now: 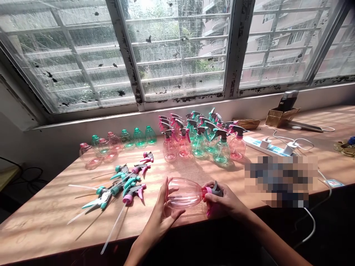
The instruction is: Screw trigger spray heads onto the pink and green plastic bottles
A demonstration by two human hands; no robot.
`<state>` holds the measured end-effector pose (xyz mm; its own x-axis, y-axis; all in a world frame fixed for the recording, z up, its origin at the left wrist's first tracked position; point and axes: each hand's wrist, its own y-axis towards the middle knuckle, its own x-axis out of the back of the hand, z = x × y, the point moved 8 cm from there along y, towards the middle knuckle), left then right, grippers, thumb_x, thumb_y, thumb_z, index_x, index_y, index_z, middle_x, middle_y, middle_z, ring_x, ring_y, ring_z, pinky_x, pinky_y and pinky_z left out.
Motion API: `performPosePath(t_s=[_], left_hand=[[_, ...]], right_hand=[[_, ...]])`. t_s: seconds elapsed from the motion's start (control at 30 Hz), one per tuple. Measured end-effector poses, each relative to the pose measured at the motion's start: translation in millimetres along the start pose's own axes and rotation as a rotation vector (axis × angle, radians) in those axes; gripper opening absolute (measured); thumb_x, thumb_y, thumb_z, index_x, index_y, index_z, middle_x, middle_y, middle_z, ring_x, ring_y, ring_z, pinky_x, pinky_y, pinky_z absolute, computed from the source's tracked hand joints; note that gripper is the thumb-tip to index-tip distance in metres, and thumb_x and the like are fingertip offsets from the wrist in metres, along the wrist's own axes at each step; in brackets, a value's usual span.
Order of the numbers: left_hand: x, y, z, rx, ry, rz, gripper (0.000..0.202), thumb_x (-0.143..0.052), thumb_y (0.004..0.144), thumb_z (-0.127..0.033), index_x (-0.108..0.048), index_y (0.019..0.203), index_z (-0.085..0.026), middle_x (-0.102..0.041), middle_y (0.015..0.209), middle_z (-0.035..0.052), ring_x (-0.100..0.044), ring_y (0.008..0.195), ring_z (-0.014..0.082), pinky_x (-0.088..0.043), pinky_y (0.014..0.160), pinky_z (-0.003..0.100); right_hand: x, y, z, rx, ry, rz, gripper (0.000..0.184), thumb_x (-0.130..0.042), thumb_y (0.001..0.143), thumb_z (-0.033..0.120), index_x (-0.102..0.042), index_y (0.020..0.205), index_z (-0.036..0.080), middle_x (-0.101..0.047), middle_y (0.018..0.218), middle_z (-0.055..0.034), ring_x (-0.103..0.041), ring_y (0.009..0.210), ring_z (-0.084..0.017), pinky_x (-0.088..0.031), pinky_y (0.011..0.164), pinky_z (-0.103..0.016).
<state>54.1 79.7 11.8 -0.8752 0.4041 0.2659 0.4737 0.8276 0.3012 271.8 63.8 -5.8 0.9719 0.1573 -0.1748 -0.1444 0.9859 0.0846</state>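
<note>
A clear pink spray bottle [186, 193] lies on its side just above the near edge of the wooden table [50, 218]. My left hand [163, 210] wraps its fingers round the bottle's base end. My right hand [222, 201] is closed on the pink and grey trigger head [213, 190] sitting at the bottle's neck.
Loose trigger heads with dip tubes [122, 184] lie left of my hands. Capless pink and green bottles [122, 142] stand at the back left. Several assembled spray bottles [202, 140] stand behind. A power strip with cables [270, 147] and a blurred patch lie to the right.
</note>
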Motion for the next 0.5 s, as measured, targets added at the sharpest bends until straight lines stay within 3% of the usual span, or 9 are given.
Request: performPosePath(t_s=[0.17,0.4,0.5], left_hand=[[0.9,-3.1,-3.9,0.093,-0.037,-0.013,0.098,-0.076,0.087,-0.035,-0.009,0.159,-0.043,-0.015,0.168,0.0078,-0.034,0.147,0.0375,-0.041,0.115,0.053],[0.9,0.5,-2.8,-0.011,0.06,0.003,0.086,-0.065,0.095,-0.033,-0.008,0.158,-0.045,-0.007,0.17,0.0054,-0.029,0.15,0.0348,-0.032,0.119,0.054],[-0.6,0.1,-2.8,-0.011,0.082,0.031,0.093,-0.069,0.093,-0.033,-0.004,0.158,-0.046,-0.009,0.17,0.0063,-0.032,0.148,0.0346,-0.029,0.12,0.055]], right_hand=[[-3.6,-0.9,2.6,-0.007,-0.022,0.022,0.043,-0.084,0.076,0.046,-0.061,0.099,0.018,-0.074,0.068,-0.0004,-0.069,0.058,-0.019,-0.054,0.061,-0.031],[-5.7,-1.6,2.5,-0.018,0.025,0.037,0.042,-0.084,0.077,0.043,-0.059,0.101,0.018,-0.074,0.067,-0.0002,-0.069,0.057,-0.018,-0.055,0.061,-0.031],[-5.5,-1.4,3.0,-0.01,0.01,0.031,0.042,-0.083,0.077,0.044,-0.06,0.1,0.018,-0.074,0.068,-0.0004,-0.069,0.058,-0.018,-0.055,0.061,-0.031]])
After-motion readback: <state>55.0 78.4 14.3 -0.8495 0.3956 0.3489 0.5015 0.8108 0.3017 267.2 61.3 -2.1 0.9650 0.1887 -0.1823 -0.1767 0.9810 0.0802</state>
